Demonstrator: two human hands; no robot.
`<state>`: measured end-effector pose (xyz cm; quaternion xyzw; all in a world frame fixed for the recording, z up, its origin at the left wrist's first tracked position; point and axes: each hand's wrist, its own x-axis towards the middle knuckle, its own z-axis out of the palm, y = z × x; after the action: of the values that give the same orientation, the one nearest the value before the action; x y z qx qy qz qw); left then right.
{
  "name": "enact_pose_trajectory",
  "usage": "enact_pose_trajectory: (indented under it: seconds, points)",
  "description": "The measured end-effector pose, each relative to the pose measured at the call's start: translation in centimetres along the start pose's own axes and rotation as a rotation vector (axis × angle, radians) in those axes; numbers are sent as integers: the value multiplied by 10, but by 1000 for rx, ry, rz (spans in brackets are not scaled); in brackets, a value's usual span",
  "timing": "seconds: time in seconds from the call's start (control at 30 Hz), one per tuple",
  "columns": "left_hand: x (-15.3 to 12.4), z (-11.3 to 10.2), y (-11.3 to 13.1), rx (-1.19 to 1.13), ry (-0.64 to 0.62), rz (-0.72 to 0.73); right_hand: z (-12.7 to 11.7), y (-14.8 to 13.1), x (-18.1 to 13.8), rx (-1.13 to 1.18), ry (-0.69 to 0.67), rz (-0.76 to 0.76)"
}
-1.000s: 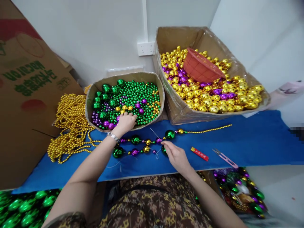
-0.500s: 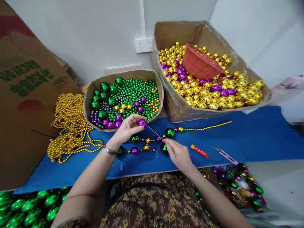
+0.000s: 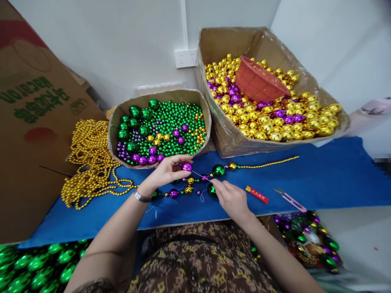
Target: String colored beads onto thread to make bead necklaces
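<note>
My left hand [image 3: 166, 171] pinches a purple bead [image 3: 187, 167] just above the blue table cover [image 3: 320, 175]. A thin needle [image 3: 200, 175] runs from that bead to my right hand [image 3: 230, 197], which grips its other end. The bead sits on the needle's tip. Under both hands lies a strand of green, gold and purple beads [image 3: 218, 170], trailing right into a thin gold bead chain [image 3: 269, 163]. Behind my left hand stands a round cardboard tub [image 3: 111, 138] of green, purple and gold beads.
A large carton [image 3: 232, 142] of gold and purple balls with an orange basket [image 3: 258, 83] stands at the back right. A heap of gold bead chains [image 3: 88, 162] lies at the left. A red lighter [image 3: 257, 194] and pink snips [image 3: 290, 199] lie right of my hand.
My left hand left the tub with a purple bead and brought it down to the needle tip, then slid it along the needle toward my right hand.
</note>
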<state>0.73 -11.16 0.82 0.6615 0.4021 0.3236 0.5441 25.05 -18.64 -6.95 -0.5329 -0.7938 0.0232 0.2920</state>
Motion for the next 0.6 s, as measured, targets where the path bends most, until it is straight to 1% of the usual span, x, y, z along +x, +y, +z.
enact_pose_trajectory:
  seconds: [0.13, 0.2, 0.27, 0.3, 0.37, 0.4, 0.43, 0.47, 0.5, 0.53, 0.6]
  points:
    - [-3, 23, -15, -113, 5, -49, 3, -8, 2, 204, -27, -6]
    - [-5, 31, -20, -129, -12, -50, 4, -10, 2, 299, -25, -17]
    - [-3, 28, -19, -92, -40, -2, 4, -9, 2, 343, 6, -21]
    - [0, 23, -17, -24, -16, 36, 4, -8, 1, 344, 28, -18]
    - [12, 5, -13, 250, 123, 95, 4, -4, 1, 316, 65, -3]
    - [20, -5, -12, 474, 212, 96, 4, -2, 1, 297, 76, 4]
    - [29, -15, -12, 722, 253, 68, 4, -1, 2, 280, 80, 10]
    - [38, -24, -14, 957, 237, 8, 4, 0, 2, 266, 80, 14]
    - [47, -32, -17, 1121, 203, -48, 5, 0, 2, 253, 80, 14]
    - [55, -38, -21, 1219, 167, -93, 6, 0, 3, 241, 81, 12]
    - [66, -45, -28, 1274, 127, -139, 7, 0, 3, 229, 80, 6]
